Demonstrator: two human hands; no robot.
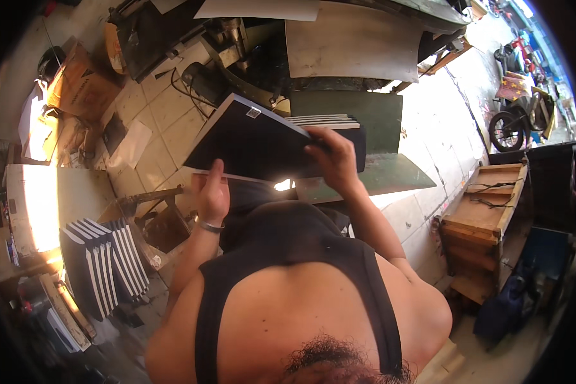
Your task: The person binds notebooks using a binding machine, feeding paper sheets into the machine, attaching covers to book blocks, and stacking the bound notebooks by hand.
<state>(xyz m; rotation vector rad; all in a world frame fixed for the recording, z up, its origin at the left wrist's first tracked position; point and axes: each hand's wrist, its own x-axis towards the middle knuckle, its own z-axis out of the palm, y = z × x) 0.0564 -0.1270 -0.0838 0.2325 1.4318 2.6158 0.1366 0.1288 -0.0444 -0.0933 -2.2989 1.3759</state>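
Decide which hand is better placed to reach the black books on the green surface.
Probably the right hand: it appears nearer those black books; the left hand sits farther left, at the held book.

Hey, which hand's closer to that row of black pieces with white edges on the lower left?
The left hand, above and right of the row in the picture; the right hand is farther right, across the held black piece.

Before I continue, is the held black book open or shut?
Looks shut: the black book shows one flat cover, pale page edges alongside.
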